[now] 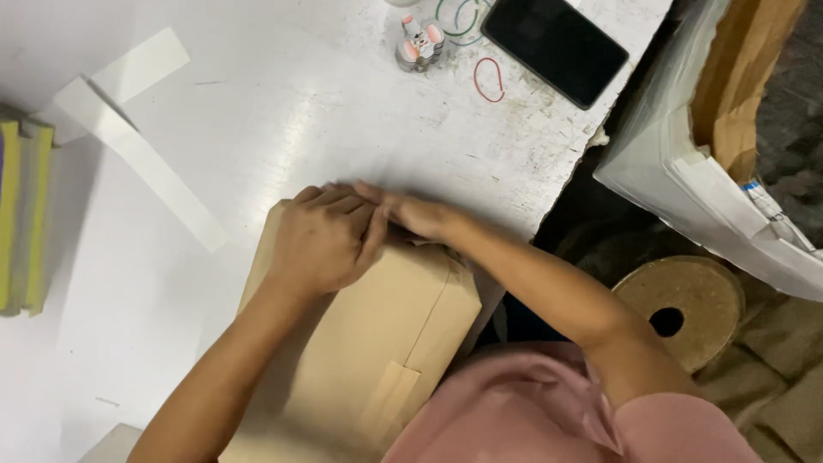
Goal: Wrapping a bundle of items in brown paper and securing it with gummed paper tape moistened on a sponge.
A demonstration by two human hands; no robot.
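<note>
A brown paper-wrapped parcel [369,343] lies on the white table [283,111], its near end toward the person. Both hands meet at the parcel's far edge. The left hand [321,240] lies palm down on the parcel's top, fingers curled over that edge and pressing the paper. The right hand [411,214] reaches in from the parcel's right side, its fingers flat along the same edge and touching the left hand's fingertips (whether it pinches a fold of paper there cannot be told).

A strip of tan tape [390,399] runs across the parcel's near right side. To the left of the parcel, two long white paper strips [137,129] lie crossed on the table, and further left, at the table's edge, stands a stack of yellow and grey sponges [24,214]. Beyond the parcel lie a red rubber band [490,80], a small figurine [420,43] and a dark phone [555,47]. Right of the parcel, off the table, a round cardboard spool [686,304] sits low down.
</note>
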